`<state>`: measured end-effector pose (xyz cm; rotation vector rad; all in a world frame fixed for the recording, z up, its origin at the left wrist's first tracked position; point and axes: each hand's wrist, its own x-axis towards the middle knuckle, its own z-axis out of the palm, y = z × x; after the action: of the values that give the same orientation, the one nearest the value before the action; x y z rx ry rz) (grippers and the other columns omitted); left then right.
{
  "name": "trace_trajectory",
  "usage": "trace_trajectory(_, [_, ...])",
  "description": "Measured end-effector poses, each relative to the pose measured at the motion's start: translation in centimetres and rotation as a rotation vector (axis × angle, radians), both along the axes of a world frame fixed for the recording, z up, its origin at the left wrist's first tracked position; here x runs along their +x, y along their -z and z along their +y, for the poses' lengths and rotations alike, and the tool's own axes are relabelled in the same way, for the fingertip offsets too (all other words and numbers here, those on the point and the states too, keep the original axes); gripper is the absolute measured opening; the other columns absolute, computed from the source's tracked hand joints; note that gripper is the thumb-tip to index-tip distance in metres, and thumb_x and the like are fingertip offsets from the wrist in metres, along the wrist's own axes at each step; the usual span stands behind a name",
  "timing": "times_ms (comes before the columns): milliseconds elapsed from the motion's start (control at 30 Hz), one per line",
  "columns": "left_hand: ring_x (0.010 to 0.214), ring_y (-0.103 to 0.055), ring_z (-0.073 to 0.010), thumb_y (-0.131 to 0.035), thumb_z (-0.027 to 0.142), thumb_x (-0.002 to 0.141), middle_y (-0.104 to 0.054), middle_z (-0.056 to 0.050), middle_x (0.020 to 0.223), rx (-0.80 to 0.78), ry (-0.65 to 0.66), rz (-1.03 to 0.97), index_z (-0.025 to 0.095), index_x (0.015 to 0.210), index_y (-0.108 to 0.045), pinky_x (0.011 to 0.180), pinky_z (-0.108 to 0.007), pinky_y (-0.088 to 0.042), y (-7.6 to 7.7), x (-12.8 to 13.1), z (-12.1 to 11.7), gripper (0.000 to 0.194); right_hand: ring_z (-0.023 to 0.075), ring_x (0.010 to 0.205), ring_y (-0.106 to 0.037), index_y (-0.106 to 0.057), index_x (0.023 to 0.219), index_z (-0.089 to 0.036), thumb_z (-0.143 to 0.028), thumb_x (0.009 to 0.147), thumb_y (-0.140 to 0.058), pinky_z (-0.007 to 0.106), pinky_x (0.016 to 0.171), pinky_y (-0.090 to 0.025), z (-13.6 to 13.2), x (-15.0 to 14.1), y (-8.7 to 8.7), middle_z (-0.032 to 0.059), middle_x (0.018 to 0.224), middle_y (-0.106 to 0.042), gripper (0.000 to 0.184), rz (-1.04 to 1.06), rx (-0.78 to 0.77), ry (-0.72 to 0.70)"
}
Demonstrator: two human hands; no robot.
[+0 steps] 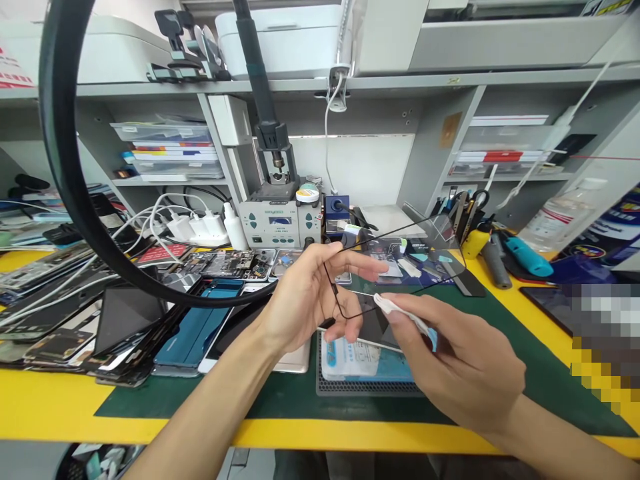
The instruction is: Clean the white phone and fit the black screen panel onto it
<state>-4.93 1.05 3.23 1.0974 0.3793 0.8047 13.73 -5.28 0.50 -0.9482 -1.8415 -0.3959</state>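
Observation:
My left hand [305, 297] grips one end of a clear glass screen panel [425, 248] with a thin black border, holding it tilted above the bench. A folded white wipe [400, 308] is pinched in my right hand [465, 357], close to the panel's near edge; whether it touches the glass I cannot tell. Below my hands lies a dark-screened phone [373, 327], partly hidden by my fingers. Under that are a blue and white packet [350, 363] and a grey perforated mat [360, 388].
Stacked phone parts [110, 327] and a blue phone case [200, 320] lie at the left. A black ring [65, 160] arches close overhead. The soldering station [280, 223] stands behind. Tools [470, 220], a turquoise-handled tool [530, 257] and a clear bottle [560, 217] are at the right.

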Motion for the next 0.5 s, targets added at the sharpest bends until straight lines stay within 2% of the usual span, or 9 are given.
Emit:
trace_trajectory(67, [0.043,-0.064,-0.0179,-0.03,0.043,0.103,-0.063,-0.006,0.068,0.009,0.006,0.004,0.006,0.108,-0.072,0.033,-0.021,-0.035,0.02,0.06,-0.06,0.056,0.0056,0.039,-0.034,-0.072,0.101,-0.018,-0.016,0.099,-0.062,0.023,0.043,-0.031,0.2,-0.02,0.12,-0.0043,0.068,-0.07,0.01,-0.001,0.015,0.008])
trace_trajectory(167, [0.043,-0.064,-0.018,-0.031,0.042,0.103,-0.062,-0.006,0.065,0.012,0.01,0.008,0.005,0.108,-0.071,0.033,-0.021,-0.036,0.1,0.1,-0.03,0.055,0.0061,0.042,-0.038,-0.072,0.103,-0.017,-0.013,0.096,-0.065,0.023,0.046,-0.034,0.27,-0.05,0.35,-0.0046,0.066,-0.068,0.01,-0.026,0.016,-0.024])
trace_trajectory(267, [0.044,-0.065,-0.017,-0.032,0.044,0.103,-0.068,-0.009,0.076,0.001,0.015,0.007,0.006,0.109,-0.072,0.033,-0.021,-0.036,0.24,0.03,0.13,0.055,0.0075,0.045,-0.043,-0.072,0.1,-0.018,-0.012,0.096,-0.064,0.023,0.05,-0.036,0.01,-0.08,0.36,-0.0056,0.061,-0.064,0.011,-0.05,-0.003,-0.107])
trace_trajectory(400, [0.046,-0.067,-0.0156,-0.034,0.044,0.103,-0.07,-0.012,0.099,0.008,-0.019,-0.003,0.008,0.109,-0.074,0.032,-0.021,-0.035,0.28,-0.05,0.33,0.054,0.0075,0.045,-0.045,-0.07,0.097,-0.019,-0.013,0.096,-0.061,0.023,0.05,-0.037,-0.4,0.08,0.02,-0.0043,0.064,-0.068,0.01,-0.053,-0.026,-0.152])
trace_trajectory(500, [0.044,-0.066,-0.0167,-0.032,0.043,0.103,-0.069,-0.01,0.084,0.006,-0.012,-0.001,0.007,0.108,-0.073,0.032,-0.021,-0.035,0.17,-0.02,0.26,0.055,0.0063,0.041,-0.039,-0.071,0.1,-0.018,-0.016,0.098,-0.062,0.022,0.045,-0.034,-0.35,0.25,-0.18,-0.0043,0.065,-0.069,0.01,-0.039,-0.012,-0.08])
